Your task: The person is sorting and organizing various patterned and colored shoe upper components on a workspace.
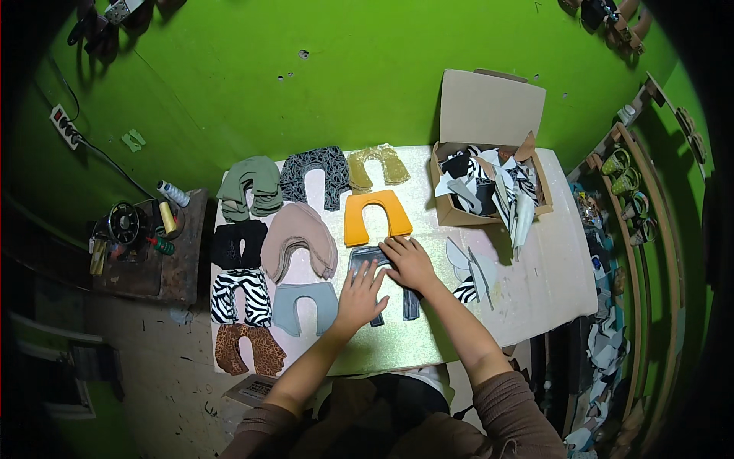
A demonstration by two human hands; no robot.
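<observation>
Both my hands rest on a dark grey, shiny U-shaped stack of cut pieces point(411, 304) on the table, its open end toward me. My left hand point(361, 297) lies over its left leg with the fingers stretched out. Across the top and right side spreads my right hand point(409, 264), palm down with fingers apart. Part of the dark grey stack is hidden under the hands. Just beyond it sits an orange U-shaped stack point(356, 223). To the left of my left hand is a grey-blue U-shaped stack point(289, 310), with a beige one point(284, 239) behind it.
More U-shaped stacks line the left and back: olive green point(252, 180), black patterned point(313, 158), gold point(368, 164), black point(225, 245), zebra point(223, 294) and leopard point(229, 352). An open cardboard box point(464, 218) holds scraps at the back right. Scissors point(480, 271) lie near loose offcuts.
</observation>
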